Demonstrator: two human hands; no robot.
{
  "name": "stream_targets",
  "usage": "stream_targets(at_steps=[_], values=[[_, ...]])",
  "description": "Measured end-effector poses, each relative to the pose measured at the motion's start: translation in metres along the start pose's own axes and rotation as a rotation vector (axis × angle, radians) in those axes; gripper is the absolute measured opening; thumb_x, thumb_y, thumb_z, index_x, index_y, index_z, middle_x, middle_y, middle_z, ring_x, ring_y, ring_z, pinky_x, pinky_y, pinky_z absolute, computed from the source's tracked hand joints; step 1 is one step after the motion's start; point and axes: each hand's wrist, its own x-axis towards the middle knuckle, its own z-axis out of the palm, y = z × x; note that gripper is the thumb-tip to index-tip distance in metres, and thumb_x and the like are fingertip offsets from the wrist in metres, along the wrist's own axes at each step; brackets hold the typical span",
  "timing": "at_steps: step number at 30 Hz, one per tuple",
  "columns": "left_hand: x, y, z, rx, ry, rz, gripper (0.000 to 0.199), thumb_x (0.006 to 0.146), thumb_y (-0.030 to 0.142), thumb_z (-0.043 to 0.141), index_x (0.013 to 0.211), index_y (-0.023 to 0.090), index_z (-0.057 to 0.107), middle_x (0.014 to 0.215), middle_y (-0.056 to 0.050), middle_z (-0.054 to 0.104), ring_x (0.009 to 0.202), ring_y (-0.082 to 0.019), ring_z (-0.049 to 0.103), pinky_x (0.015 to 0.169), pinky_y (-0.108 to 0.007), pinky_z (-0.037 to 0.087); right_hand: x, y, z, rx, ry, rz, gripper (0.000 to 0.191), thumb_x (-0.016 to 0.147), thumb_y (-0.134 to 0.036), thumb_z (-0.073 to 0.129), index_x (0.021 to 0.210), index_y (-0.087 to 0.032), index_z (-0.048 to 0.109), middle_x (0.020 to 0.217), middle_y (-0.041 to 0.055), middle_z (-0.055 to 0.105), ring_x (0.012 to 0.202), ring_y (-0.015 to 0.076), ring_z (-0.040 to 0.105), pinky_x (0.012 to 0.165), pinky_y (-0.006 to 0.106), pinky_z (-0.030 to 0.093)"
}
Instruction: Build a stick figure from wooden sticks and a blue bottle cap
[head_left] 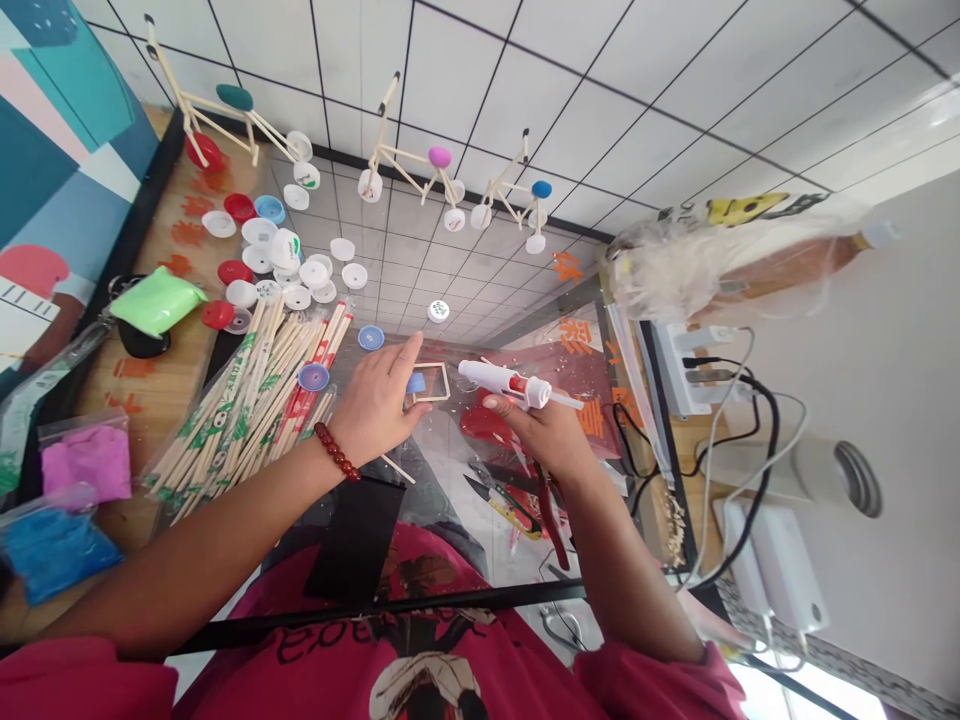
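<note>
My left hand, with a red bead bracelet at the wrist, has its fingers spread beside a small frame of wooden sticks. A blue piece shows at the frame's left end, partly behind the hand. My right hand is wrapped round a white glue gun, whose nozzle points left toward the frame. A white cap lies beyond the left fingertips, and a blue cap lies left of it. Another blue cap rests on the bundled chopsticks.
Stick models with cap wheels stand along the back. Bottle caps are heaped at left, near clay bags. Scissors and red-handled pliers lie by my right forearm. Cables and a power strip are at right.
</note>
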Motion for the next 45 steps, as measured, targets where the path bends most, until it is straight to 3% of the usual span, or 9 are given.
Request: stream_targets(at_steps=[11,25,45], values=[[0.0,-0.001,0.001,0.013,0.018,0.021,0.085,0.078,0.02,0.076,0.149,0.012,0.031,0.131,-0.019,0.061,0.123,-0.036,0.057,0.104,-0.053,0.047,0.008,-0.001,0.0,-0.09,-0.023,-0.058,0.05,0.092,-0.053,0.058,0.123,-0.018,0.072,0.099,0.0089,0.078,0.091,0.026,0.071,0.081,0.033,0.054],[0.0,0.0,-0.001,-0.021,0.028,0.057,0.087,0.076,0.018,0.077,0.15,0.015,0.031,0.136,-0.018,0.059,0.127,-0.035,0.055,0.106,-0.053,0.045,0.008,0.004,0.003,-0.081,-0.002,-0.073,0.05,0.091,-0.056,0.058,0.122,-0.019,0.073,0.085,0.0071,0.077,0.077,0.0234,0.069,0.072,0.031,0.054],[0.0,-0.002,-0.001,-0.042,0.023,0.076,0.084,0.079,0.016,0.072,0.153,0.017,0.03,0.127,-0.012,0.068,0.122,-0.031,0.057,0.105,-0.052,0.045,0.008,0.009,0.006,0.004,0.002,-0.054,0.049,0.089,-0.052,0.064,0.123,-0.019,0.072,0.104,0.0095,0.078,0.093,0.027,0.072,0.088,0.037,0.055]])
